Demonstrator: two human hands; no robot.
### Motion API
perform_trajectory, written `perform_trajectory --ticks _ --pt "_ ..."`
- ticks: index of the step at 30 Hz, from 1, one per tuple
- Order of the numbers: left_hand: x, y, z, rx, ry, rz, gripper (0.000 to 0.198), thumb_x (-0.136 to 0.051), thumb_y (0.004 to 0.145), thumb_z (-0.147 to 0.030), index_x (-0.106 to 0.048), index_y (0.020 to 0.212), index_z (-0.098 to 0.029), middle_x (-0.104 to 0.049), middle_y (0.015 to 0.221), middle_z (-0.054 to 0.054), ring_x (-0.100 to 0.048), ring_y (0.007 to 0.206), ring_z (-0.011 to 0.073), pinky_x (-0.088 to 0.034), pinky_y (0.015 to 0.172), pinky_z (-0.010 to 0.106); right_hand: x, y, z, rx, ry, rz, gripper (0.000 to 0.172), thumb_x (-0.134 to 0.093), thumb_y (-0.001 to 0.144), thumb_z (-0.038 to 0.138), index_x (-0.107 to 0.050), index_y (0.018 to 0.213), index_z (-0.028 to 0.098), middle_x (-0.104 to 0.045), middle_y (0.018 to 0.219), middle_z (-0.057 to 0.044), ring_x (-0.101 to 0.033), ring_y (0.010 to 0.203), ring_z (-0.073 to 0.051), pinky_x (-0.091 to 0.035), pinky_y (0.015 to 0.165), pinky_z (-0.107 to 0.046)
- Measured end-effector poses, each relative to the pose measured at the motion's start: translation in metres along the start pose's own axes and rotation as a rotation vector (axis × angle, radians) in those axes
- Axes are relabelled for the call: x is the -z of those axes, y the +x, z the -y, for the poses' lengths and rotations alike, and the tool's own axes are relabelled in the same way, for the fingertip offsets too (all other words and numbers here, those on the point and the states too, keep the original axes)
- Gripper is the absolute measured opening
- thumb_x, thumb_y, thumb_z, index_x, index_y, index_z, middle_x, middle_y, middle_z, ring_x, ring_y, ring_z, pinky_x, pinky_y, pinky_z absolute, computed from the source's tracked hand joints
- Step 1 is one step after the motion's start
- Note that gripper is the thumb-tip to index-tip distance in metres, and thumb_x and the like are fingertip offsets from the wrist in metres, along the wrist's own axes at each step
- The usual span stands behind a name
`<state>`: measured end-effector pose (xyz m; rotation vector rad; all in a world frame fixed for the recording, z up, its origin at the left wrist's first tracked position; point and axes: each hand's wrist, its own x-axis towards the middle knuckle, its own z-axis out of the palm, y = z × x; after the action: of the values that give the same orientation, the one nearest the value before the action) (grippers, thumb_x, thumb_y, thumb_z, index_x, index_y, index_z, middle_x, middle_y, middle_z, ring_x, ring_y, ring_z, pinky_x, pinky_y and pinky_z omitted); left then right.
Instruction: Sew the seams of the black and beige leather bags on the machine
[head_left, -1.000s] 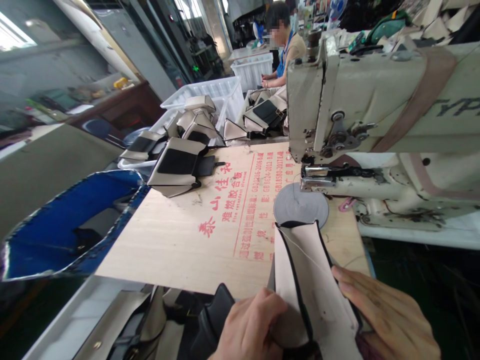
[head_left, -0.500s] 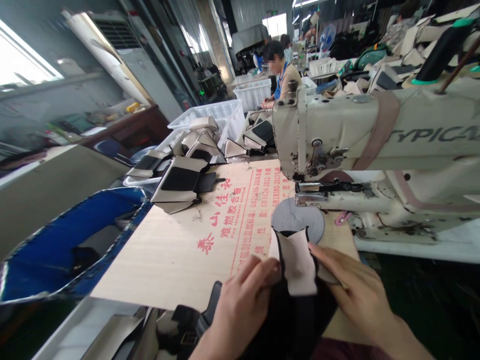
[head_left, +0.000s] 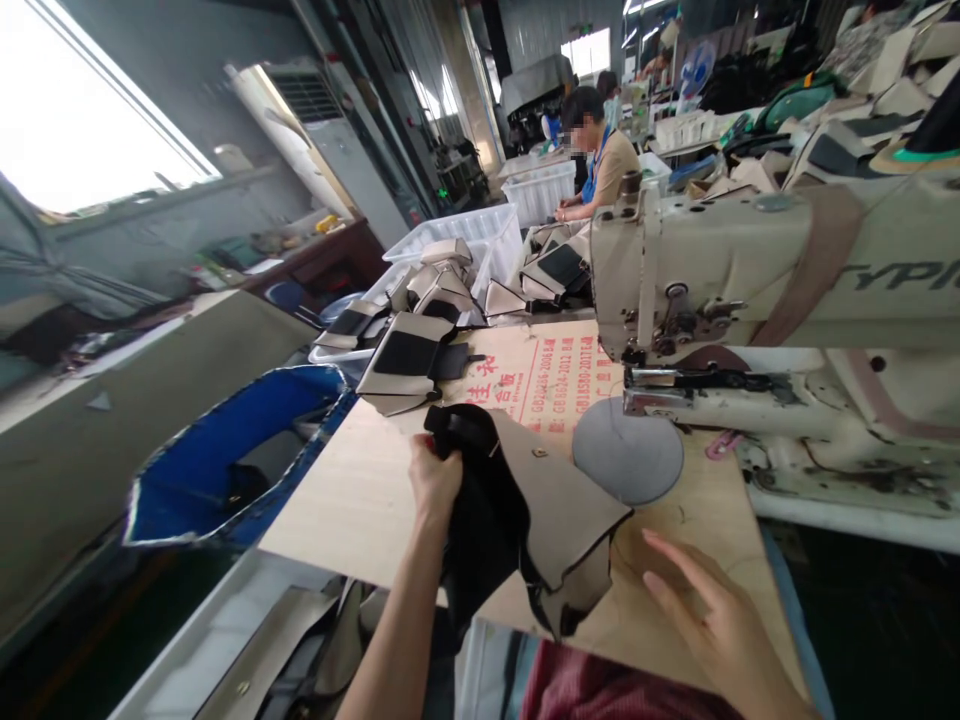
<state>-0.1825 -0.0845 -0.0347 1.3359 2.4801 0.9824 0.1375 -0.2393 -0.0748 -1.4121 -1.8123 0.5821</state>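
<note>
A half-made bag [head_left: 555,500] of beige and black material, edged in black, is held up over the wooden board. My left hand [head_left: 435,480] is closed around the black end of it, at the bag's left. My right hand [head_left: 697,600] hovers to the right of the bag, fingers stretched out and apart from it, holding nothing. Behind the bag, a round grey pad [head_left: 628,452] lies on the board. To the right rises the sewing machine [head_left: 690,270], with its arm and needle area beyond the pad.
A finished-looking beige and black bag piece [head_left: 409,360] lies at the board's [head_left: 337,510] far left corner. White crates [head_left: 487,240] with similar pieces stand behind. A blue lined bin [head_left: 176,490] is at the left, more pieces [head_left: 300,660] below. A co-worker [head_left: 600,160] sits farther back.
The bag has been turned and moved left, showing its beige side. My left hand has shifted left and forward with it. My right hand has let go of it. The view has swung left.
</note>
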Motion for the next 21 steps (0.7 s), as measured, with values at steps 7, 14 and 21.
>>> perform_trajectory --ticks 7,14,21 --pt "-0.010 -0.001 0.001 -0.006 0.017 -0.016 0.033 -0.057 0.064 -0.022 -0.045 0.095 -0.018 -0.054 0.074 -0.001 -0.056 0.065 0.0129 -0.043 0.057 0.021 -0.027 0.000 0.040 0.281 -0.065 0.008 0.036 -0.056 0.080 0.042 -0.056 0.105 0.017 -0.060 0.105 -0.009 -0.057 0.098 -0.024 -0.050 0.083 -0.041" --pt "0.001 -0.005 -0.007 -0.060 0.051 0.004 0.034 -0.058 0.065 -0.020 -0.047 0.096 -0.016 -0.054 0.075 0.001 -0.056 0.065 0.0150 -0.046 0.060 0.026 -0.048 0.006 0.046 0.319 0.005 -0.050 0.019 -0.038 0.089 0.019 -0.057 0.091 0.019 -0.063 0.084 -0.004 -0.060 0.076 -0.017 -0.049 0.071 -0.033" --pt "0.045 -0.055 -0.038 -0.676 0.196 -0.029 0.050 -0.055 0.076 -0.021 -0.040 0.123 -0.018 -0.041 0.125 0.013 -0.039 0.118 0.0260 -0.035 0.097 0.043 -0.042 0.015 0.035 0.301 0.099 -0.126 0.016 -0.039 0.088 0.018 -0.056 0.089 0.018 -0.063 0.082 -0.004 -0.060 0.075 -0.016 -0.050 0.068 -0.029"
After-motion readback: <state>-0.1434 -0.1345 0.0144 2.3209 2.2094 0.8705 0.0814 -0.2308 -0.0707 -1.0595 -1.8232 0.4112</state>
